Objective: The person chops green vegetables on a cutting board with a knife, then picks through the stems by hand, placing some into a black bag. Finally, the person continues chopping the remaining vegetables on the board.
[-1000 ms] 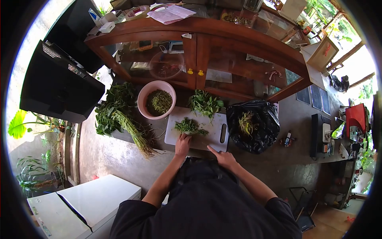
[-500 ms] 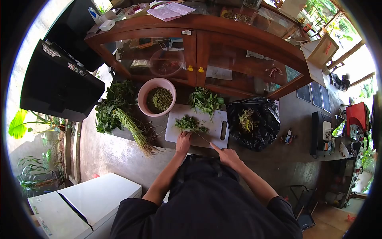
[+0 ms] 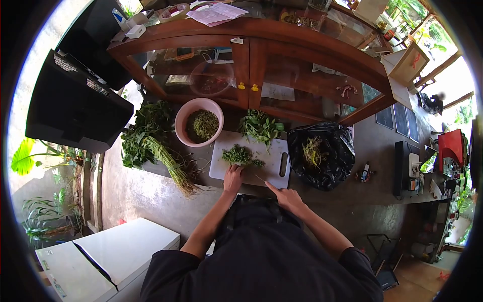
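- Chopped greens [image 3: 237, 154], one heap: lying on the middle of the white cutting board [image 3: 272, 170], small loose bits scattering to the heap's right.
- Left hand [image 3: 233, 177]: resting at the near edge of the heap, fingers bunching together; whether they are pinching any leaf, I cannot tell from where I am standing.
- Right hand [image 3: 289, 198]: closing round the knife [image 3: 259, 177], handle hiding in the grip, forefinger stretching out along it; the thin blade is pointing toward the heap.
- Leafy sprigs [image 3: 260, 127], one bunch: lying across the board's far edge.
- Pink bowl [image 3: 178, 130]: standing just beyond the board's far left corner, holding more cut greens [image 3: 203, 126].
- Long-stemmed bundle [image 3: 168, 162]: lying left of the bowl, roots pointing toward the person.
- Black plastic bag [image 3: 329, 173]: sitting open just beside the board's right end, holding yellowish stems [image 3: 313, 152].
- Wooden cabinet [image 3: 249, 70], glass-fronted: standing behind everything, showing two yellow knobs [image 3: 255, 87].
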`<state>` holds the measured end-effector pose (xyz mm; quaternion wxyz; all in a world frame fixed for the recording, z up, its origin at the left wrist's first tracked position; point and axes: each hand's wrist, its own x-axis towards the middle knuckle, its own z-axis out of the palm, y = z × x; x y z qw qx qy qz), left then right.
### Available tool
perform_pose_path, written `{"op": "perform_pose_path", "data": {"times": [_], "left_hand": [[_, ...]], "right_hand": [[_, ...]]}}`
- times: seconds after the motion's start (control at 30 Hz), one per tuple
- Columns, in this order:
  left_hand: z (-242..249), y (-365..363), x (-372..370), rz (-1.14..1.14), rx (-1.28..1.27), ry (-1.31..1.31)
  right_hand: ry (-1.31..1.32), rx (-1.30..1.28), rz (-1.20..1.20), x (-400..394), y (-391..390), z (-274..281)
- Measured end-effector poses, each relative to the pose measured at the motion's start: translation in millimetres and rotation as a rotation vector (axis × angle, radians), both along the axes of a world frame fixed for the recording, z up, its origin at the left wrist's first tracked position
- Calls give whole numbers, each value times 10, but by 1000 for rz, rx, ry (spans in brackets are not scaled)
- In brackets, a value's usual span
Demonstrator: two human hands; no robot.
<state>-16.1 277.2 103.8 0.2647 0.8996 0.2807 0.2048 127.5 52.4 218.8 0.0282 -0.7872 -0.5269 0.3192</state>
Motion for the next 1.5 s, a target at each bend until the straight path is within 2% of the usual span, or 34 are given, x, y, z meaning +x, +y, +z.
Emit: {"op": "perform_pose_path", "data": {"times": [0.5, 0.97, 1.5], "left_hand": [[25, -13, -13, 5, -2, -24], [75, -23, -66, -27, 11, -4], [21, -11, -48, 19, -94, -6]], "right_hand": [[35, 211, -9, -31, -37, -314], [-3, 44, 12, 28, -19, -190], [-10, 46, 16, 32, 44, 89]]}}
